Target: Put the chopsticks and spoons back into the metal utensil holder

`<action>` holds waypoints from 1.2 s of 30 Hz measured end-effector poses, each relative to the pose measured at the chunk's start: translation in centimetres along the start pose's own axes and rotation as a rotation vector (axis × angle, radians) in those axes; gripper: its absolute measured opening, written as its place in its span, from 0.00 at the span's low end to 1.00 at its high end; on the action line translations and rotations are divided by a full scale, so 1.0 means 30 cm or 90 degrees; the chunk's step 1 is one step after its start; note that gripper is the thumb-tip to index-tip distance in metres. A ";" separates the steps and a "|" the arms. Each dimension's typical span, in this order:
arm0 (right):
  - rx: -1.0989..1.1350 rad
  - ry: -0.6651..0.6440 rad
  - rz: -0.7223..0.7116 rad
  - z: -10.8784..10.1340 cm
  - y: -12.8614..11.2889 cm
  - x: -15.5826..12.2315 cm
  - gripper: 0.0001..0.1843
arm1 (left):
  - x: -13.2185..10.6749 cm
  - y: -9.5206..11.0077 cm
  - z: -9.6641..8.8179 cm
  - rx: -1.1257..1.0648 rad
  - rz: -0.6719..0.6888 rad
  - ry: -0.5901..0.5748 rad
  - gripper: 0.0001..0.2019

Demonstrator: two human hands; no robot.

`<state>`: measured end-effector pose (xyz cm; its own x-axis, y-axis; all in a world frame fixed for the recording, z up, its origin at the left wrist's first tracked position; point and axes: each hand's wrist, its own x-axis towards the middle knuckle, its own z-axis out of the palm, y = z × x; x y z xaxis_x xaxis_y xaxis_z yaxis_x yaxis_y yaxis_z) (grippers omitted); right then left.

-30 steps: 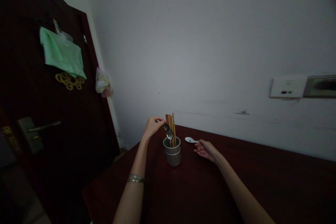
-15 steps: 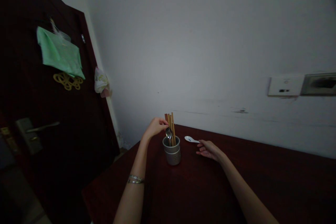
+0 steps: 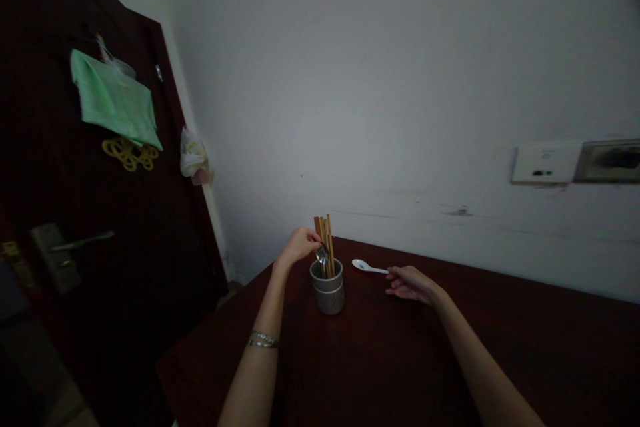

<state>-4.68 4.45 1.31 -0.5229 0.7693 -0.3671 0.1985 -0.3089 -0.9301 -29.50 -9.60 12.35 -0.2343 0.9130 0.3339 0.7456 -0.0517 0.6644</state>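
Observation:
A grey utensil holder point(image 3: 329, 297) stands upright on the dark red table, with several wooden chopsticks point(image 3: 329, 240) rising from it. My left hand point(image 3: 301, 244) is at its upper left, fingers pinched on the bowl edge of a metal spoon point(image 3: 323, 254). That spoon's bowl is up and its handle runs down into the holder. To the right, a white spoon point(image 3: 367, 267) lies on the table with its bowl toward the holder. My right hand point(image 3: 410, 282) is at the tip of its handle, fingers loosely apart; whether they still touch it is unclear.
The table's point(image 3: 240, 340) left edge slants toward a dark door point(image 3: 165, 227) with a lever handle point(image 3: 83, 241). A green cloth point(image 3: 117, 97) hangs on the door. Behind the table rises a pale wall point(image 3: 370, 113) with a socket plate point(image 3: 546, 164) at right.
My right hand has slid right along the white spoon's handle, uncovering more of it, while that spoon stays in place. My left hand has dipped very slightly at the metal spoon.

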 end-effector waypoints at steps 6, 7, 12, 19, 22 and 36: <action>-0.071 0.010 -0.035 -0.024 -0.054 -0.037 0.11 | 0.001 0.009 0.001 0.010 -0.017 -0.005 0.06; -0.080 0.013 -0.045 -0.027 -0.063 -0.045 0.11 | 0.000 0.013 0.000 0.007 -0.017 -0.005 0.06; -0.113 0.017 -0.083 -0.020 -0.132 -0.102 0.10 | -0.011 0.044 -0.024 -0.021 0.007 0.023 0.06; -0.246 0.039 -0.211 0.072 -0.270 -0.212 0.08 | -0.070 0.167 -0.101 0.081 0.111 0.198 0.08; -0.352 0.056 -0.375 0.142 -0.316 -0.282 0.11 | -0.121 0.253 -0.127 0.137 0.162 0.303 0.09; -0.438 0.060 -0.596 0.130 -0.350 -0.450 0.15 | -0.217 0.260 -0.277 0.042 0.117 0.323 0.10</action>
<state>-2.95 -4.87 16.06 -0.6452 0.5832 0.4936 0.1906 0.7485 -0.6352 -27.33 -19.31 20.92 -0.3564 0.5802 0.7324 0.8364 -0.1512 0.5268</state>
